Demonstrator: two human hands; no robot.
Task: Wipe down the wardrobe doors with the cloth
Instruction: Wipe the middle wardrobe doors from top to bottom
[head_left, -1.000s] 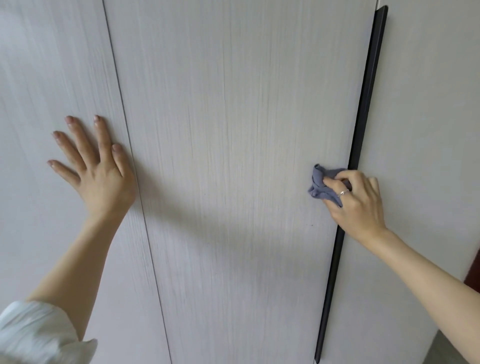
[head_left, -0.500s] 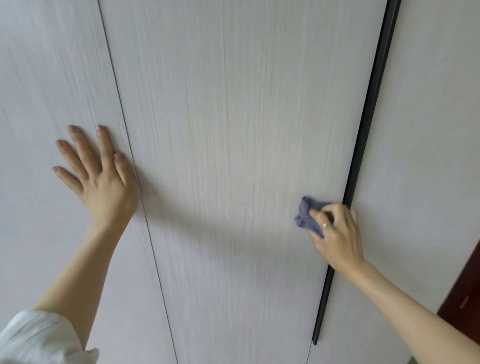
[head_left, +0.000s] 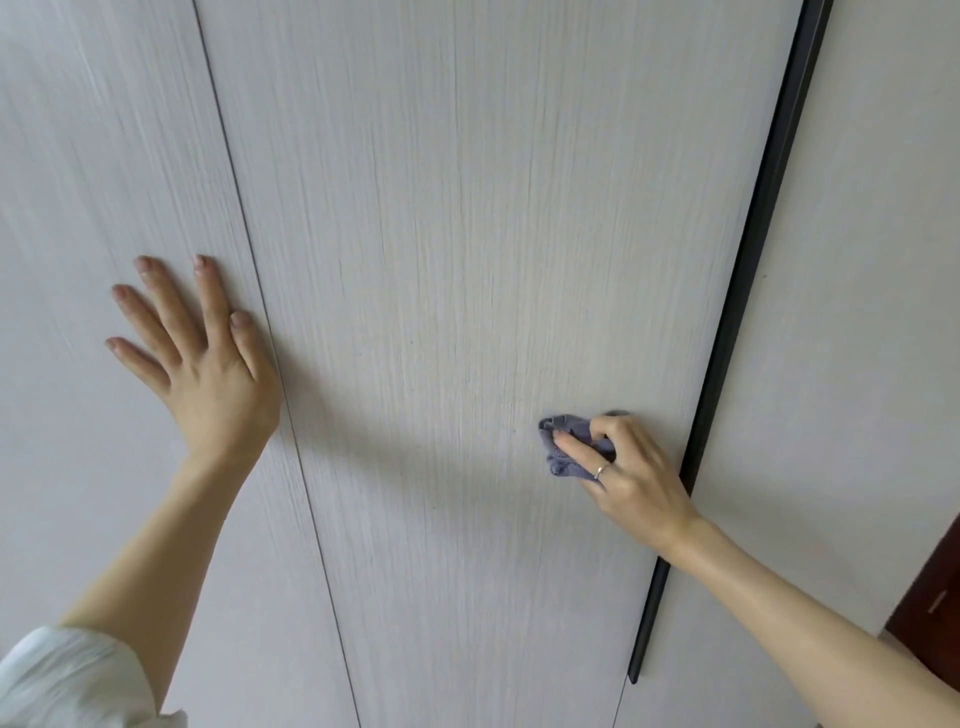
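1. Moved down and left since 1 second ago, the right hand (head_left: 631, 470) pinches the bunched blue cloth (head_left: 563, 441) against the middle wardrobe door (head_left: 467, 260), beside the black handle strip (head_left: 748, 291).
2. Left hand (head_left: 205, 358) presses flat, fingers spread, on the neighbouring door (head_left: 104, 156).
3. Risk: so small a wad could skip patches or slip free.

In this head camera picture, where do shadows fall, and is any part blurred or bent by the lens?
Head view: a soft shadow band crosses the middle door, running from the left hand to the right hand, which grips the cloth. Light is even, without glare. The far left panel looks smeared. The black handle strip and the door seams lean, a wide-angle effect.
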